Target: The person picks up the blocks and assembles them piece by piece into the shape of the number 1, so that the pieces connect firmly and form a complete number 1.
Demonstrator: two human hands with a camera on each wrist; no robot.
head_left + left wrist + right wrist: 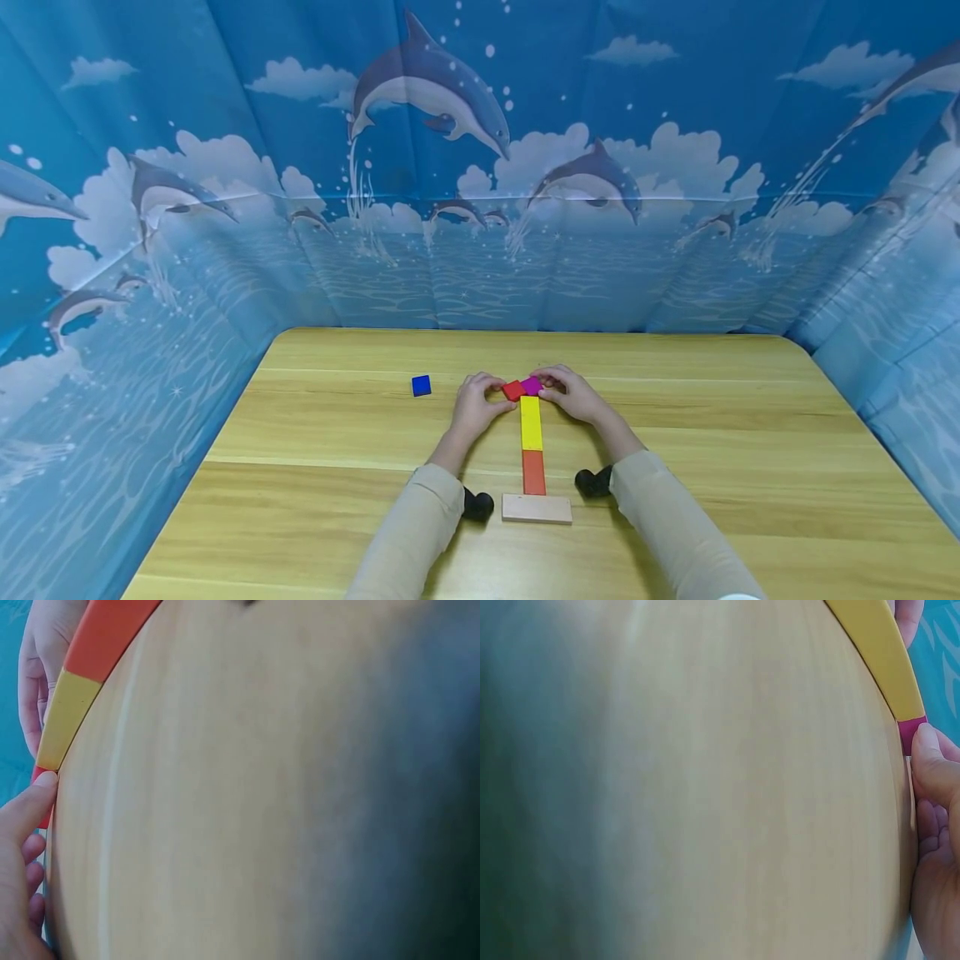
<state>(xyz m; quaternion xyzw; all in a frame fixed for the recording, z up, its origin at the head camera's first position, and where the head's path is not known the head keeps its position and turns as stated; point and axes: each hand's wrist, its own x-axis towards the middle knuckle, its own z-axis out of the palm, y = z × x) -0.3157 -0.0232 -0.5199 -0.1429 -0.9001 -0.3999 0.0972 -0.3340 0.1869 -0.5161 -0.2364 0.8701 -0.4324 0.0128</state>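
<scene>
Side by side at the top of a yellow rectangular block (531, 423) lie a small red square block (513, 391) and a small magenta square block (532, 386). My left hand (474, 407) pinches the red block between thumb and fingers from the left. From the right, my right hand (573, 397) pinches the magenta block, its thumb on the near edge in the right wrist view. Below the yellow block an orange-red rectangular block (533, 472) continues the column. A plain wooden block (536, 508) lies crosswise at the column's near end.
A blue square block (421, 385) lies by itself to the left of my left hand. Everything sits on a wood-grain table (315, 500). Behind and beside the table hangs a blue dolphin-print curtain (480, 275).
</scene>
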